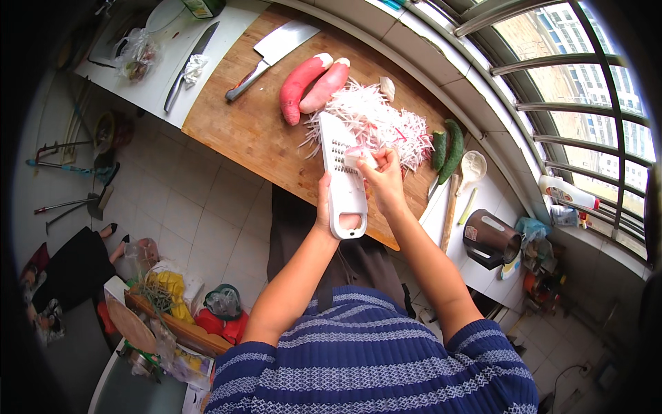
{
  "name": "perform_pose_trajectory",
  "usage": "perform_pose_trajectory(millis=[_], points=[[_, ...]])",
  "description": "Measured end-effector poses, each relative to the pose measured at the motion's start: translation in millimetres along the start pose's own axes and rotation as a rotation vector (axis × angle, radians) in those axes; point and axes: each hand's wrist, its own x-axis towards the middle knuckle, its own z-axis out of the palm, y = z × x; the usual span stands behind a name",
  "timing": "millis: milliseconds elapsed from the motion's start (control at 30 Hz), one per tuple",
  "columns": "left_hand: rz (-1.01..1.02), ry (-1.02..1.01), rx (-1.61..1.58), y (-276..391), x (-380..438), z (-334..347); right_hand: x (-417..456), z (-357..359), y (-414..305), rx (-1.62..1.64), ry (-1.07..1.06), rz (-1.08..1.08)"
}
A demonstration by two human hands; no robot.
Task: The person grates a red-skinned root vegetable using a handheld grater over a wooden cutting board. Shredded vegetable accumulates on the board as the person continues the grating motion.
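A white plastic grater [347, 194] is tilted over the near edge of the wooden cutting board [232, 134], with my left hand [324, 209] around its handle end. Between the fingers of my right hand [385, 178] is a pale radish piece [358, 155], against the grater's toothed face. A pile of white and pink radish shreds [377, 116] lies beyond the grater. To its left rest two red radishes [302, 85] with pale cut ends. A small pale chunk [387, 89] sits at the pile's far side, and two green cucumbers [451, 150] at its right.
A cleaver [282, 46] lies on the board's left part; a kitchen knife [191, 67] and crumpled tissue [195, 69] are on the counter beyond. At right are a wooden rolling pin [449, 215], a spoon-like scoop [471, 168] and a dark jug [490, 238]. Another person sits or stands at lower left.
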Motion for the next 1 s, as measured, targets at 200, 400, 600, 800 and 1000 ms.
perform_pose_trajectory(millis=[200,400,600,800,1000], points=[[0.020,-0.011,-0.009,2,-4,16,-12,10,-17,-0.767,-0.092,-0.401],[0.025,0.010,-0.035,2,0,17,-13,24,-41,-1.107,-0.128,-0.171],[0.029,0.016,-0.065,-4,-2,5,-2,34,-31,-1.204,-0.084,-0.181],[-0.031,-0.012,-0.064,4,3,-5,48,40,-42,-1.233,-0.167,-0.177],[0.015,0.067,-0.090,2,0,8,14,42,-36,-1.251,-0.143,-0.145]])
